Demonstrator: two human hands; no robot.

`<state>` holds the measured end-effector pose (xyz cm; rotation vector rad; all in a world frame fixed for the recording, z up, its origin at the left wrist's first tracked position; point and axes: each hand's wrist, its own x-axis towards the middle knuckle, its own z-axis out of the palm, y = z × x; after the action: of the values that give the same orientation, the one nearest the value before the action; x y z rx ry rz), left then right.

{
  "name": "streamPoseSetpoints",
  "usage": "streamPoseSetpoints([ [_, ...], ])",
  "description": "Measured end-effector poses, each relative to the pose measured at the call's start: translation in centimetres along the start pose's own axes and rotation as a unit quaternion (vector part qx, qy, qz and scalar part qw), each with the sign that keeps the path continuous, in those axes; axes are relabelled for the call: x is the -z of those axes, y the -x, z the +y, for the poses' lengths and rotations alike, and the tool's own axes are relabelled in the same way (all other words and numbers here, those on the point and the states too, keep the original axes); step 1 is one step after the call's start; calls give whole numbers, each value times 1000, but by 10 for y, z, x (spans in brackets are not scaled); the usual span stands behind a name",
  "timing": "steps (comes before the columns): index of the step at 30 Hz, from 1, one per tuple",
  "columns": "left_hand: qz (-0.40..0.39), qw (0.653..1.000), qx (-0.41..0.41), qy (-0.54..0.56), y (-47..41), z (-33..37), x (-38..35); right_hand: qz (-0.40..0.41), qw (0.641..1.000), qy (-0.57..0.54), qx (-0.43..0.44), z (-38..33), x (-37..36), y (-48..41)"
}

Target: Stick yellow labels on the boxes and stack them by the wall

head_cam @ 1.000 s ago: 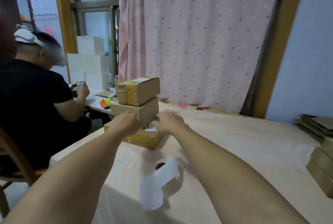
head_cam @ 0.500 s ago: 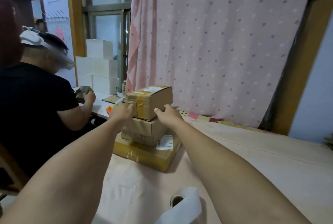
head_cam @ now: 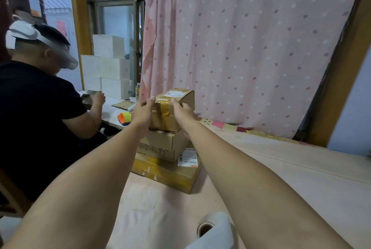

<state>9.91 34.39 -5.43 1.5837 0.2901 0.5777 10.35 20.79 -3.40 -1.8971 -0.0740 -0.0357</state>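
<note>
Three cardboard boxes stand stacked at the table's far left, near the pink curtain. The small top box has yellow tape and a white shipping label on its lid. My left hand grips its left side and my right hand grips its right side. Under it sits a middle box with handwritten numbers. The wide bottom box carries yellow tape and a white barcode label. A roll of white label backing lies at the near edge, between my forearms.
A person in a black shirt sits at the left at a neighbouring table with white boxes stacked on it. An orange and yellow tape roll lies there. The pink dotted curtain hangs behind the light table.
My hands rose from the lower boxes to the top box and closed on its two sides. The view moved closer to the stack and tilted upward.
</note>
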Motion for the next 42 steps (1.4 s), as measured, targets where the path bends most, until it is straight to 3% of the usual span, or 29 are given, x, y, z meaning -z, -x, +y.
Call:
streamPoseSetpoints([
  [9, -30, 996, 6, 81, 39, 14, -25, 79, 992, -100, 20, 16, 48, 20],
  [14, -97, 979, 28, 174, 80, 32, -54, 96, 982, -153, 49, 22, 103, 46],
  [17, -185, 963, 44, 194, 118, 43, -79, 104, 973, -197, 52, 34, 142, 65],
  [21, -240, 944, 68, 215, 151, 46, -110, 120, 964, -230, 50, 52, 195, 99],
  [31, -357, 926, 50, 112, 236, 41, -180, 127, 976, -174, -12, 119, 324, 176],
  [34, -405, 912, 18, 62, 248, 41, -193, 197, 968, -155, 20, 122, 364, 195],
  [35, -412, 911, -1, 28, 251, 43, -196, 246, 960, -121, 48, 123, 377, 200],
  [37, -417, 901, -65, -96, 252, 51, -200, 313, 941, 75, 107, 123, 400, 209],
  [40, -429, 830, -206, -290, 256, 71, -203, 227, 863, 426, 148, 115, 415, 214],
  [42, -440, 750, -304, -391, 262, 86, -207, 136, 830, 523, 137, 110, 416, 212],
])
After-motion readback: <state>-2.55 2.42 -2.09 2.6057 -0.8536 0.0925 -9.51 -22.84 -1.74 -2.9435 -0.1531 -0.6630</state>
